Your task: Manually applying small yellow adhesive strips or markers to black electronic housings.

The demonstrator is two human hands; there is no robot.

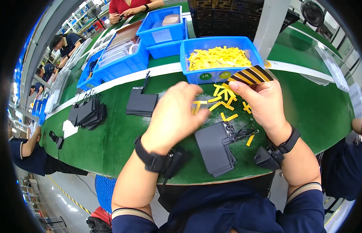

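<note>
From the head cam I saw the right hand (262, 105) pinching a black-and-yellow striped sheet (251, 75) right in front of the blue bin (196, 75) full of yellow strips (218, 58). Left hand (174, 116) hovered over loose strips, fingers curled, couldn't tell its grip.

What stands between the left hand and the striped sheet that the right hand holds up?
Nothing visible does. The left hand hovers beside the right hand, which pinches the black sheet with yellow strips. Only open air above loose yellow strips on the green table separates them.
</note>
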